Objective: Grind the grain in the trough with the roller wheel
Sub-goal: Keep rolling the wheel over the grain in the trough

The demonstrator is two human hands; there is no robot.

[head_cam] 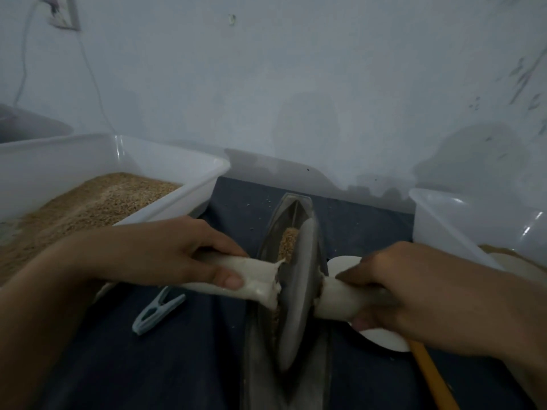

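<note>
Head view shows two hands, one roller wheel [299,294], one trough [291,220], two white tubs and one clothespin [158,310]. Left hand [165,255] curls round the left handle [254,279]; right hand [414,294] curls round the right handle [337,300]. Wheel stands upright between both fists, in the trough, with grain [288,241] just beyond it

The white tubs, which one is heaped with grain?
The left tub, beside the left hand, holds a broad bed of brown grain. The right tub shows only a little at its near corner.
</note>
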